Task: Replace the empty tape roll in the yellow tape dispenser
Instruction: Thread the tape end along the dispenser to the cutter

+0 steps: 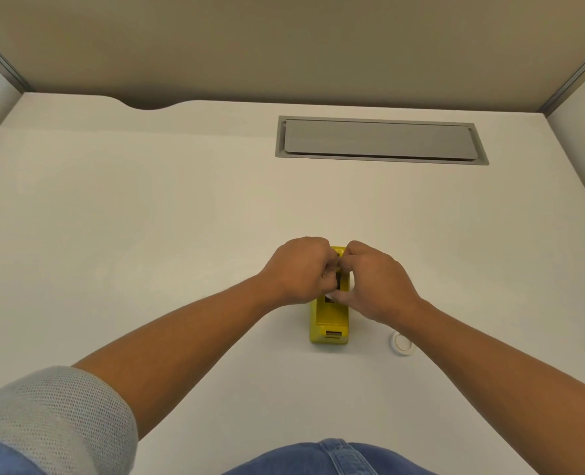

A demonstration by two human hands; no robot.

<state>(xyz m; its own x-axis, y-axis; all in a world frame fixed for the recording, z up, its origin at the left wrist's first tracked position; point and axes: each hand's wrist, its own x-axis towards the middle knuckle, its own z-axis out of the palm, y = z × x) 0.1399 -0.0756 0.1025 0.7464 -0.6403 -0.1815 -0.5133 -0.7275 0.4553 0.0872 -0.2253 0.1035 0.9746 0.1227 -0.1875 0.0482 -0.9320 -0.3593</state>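
A yellow tape dispenser (329, 320) stands on the white desk, its near end pointing toward me. Both hands are curled over its far half. My left hand (298, 270) grips it from the left and my right hand (375, 281) from the right, fingertips meeting above the roll slot. A dark hub and a bit of white roll (329, 296) show between the hands; most of the slot is hidden. A small white empty tape roll (401, 343) lies flat on the desk just right of the dispenser, beside my right wrist.
A grey cable-tray lid (380, 140) is set into the desk (147, 217) at the back right. Beige partition walls (284, 46) close off the back and sides. A curved cut-out (147, 105) notches the desk's back edge at left.
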